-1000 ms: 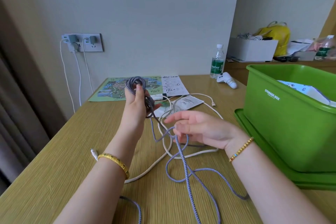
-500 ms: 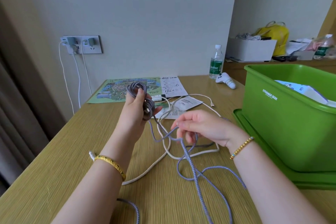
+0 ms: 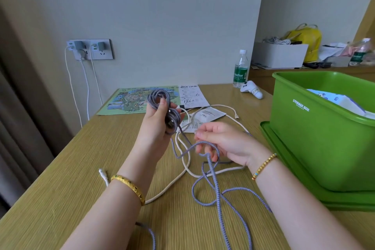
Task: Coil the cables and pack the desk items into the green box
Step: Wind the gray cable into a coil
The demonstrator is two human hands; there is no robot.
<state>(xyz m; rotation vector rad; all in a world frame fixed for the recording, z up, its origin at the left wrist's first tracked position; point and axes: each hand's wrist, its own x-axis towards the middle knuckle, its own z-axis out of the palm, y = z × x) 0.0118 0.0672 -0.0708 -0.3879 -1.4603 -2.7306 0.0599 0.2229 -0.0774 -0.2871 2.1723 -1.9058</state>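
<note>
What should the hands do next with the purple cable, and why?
Probably the right hand should bring its loop up onto the coil that the left hand holds, because much purple cable lies loose on the desk.

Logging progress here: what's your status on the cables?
Left hand grips purple coil. Right hand feeds loose purple cable. White cable tangled underneath.

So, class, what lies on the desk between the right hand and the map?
In the head view, a white cable and paper packets lie between the right hand and the map.

Right hand [image 3: 221, 144] — now curled round purple cable [image 3: 211, 170]
</note>
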